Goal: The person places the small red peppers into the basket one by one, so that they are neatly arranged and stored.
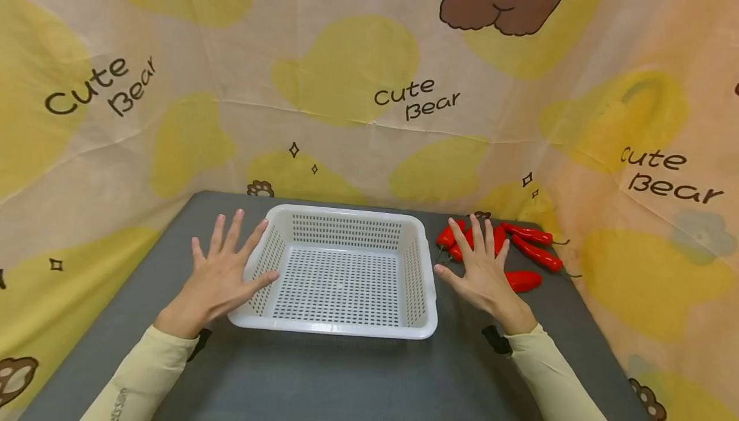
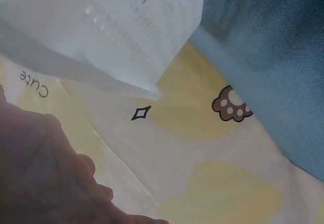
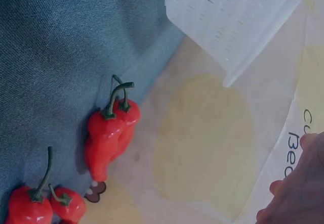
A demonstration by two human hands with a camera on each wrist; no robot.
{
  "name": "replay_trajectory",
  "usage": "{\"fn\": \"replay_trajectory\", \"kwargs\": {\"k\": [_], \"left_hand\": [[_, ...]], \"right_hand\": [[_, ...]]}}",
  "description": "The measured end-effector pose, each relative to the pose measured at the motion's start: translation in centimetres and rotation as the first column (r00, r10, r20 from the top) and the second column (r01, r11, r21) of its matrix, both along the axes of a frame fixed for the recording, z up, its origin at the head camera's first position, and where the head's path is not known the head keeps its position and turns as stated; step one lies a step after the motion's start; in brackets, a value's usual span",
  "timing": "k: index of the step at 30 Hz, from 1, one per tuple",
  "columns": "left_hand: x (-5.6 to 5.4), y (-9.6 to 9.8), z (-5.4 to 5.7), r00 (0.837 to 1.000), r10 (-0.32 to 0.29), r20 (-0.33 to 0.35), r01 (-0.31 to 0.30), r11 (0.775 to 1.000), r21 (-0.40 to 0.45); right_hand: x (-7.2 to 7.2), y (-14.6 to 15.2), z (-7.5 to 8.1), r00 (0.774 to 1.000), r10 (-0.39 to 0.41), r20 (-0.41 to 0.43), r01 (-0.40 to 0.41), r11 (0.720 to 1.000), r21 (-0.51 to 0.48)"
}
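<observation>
A white perforated plastic basket (image 1: pixel 337 328) stands on the grey tabletop, with nothing inside it. My left hand (image 1: pixel 222 276) is spread flat over the basket's left side, its thumb overlapping the rim in the head view. On the other side, my right hand (image 1: pixel 482 276) is held with fingers splayed, between the basket and several red chili peppers (image 1: pixel 537 254). Its fingers hide part of the peppers in the head view. Both hands hold nothing. The right wrist view shows peppers (image 3: pixel 104 138) with green stems lying on the cloth.
Grey cloth (image 1: pixel 346 376) covers the table. A patterned curtain (image 1: pixel 340 68) with yellow patches and bear prints hangs behind it and along both sides, close to the table's back edge.
</observation>
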State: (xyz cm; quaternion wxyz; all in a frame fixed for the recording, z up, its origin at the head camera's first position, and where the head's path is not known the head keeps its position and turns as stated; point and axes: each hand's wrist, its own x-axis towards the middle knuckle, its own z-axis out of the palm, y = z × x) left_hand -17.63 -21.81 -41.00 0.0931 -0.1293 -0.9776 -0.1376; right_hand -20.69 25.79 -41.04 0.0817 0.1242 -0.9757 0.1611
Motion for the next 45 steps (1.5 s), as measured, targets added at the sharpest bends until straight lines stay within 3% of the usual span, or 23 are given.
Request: {"fn": "replay_trajectory", "kwargs": {"k": [24, 36, 40, 45], "left_hand": [[-1.0, -1.4, -0.6, 1.000, 0.001, 0.004, -0.001, 0.999, 0.034], [-2.6, -3.2, -2.4, 0.999, -0.033, -0.003, 0.033, 0.990, 0.140], [-3.2, -3.6, -2.6, 0.998, -0.059, -0.002, 0.058, 0.977, 0.205], [-3.8, -4.0, -3.1, 0.994, -0.092, 0.066, 0.068, 0.949, 0.308]], "right_hand": [[-0.3, 1.4, 0.2, 0.999, -0.020, 0.032, 0.021, 0.999, -0.036], [-1.4, 2.7, -0.2, 0.999, -0.002, 0.041, 0.008, 0.991, -0.133], [-1.8, 3.3, -0.2, 0.999, 0.019, 0.045, -0.011, 0.985, -0.170], [-2.4, 4.3, -0.4, 0.995, 0.048, 0.088, -0.028, 0.976, -0.215]]}}
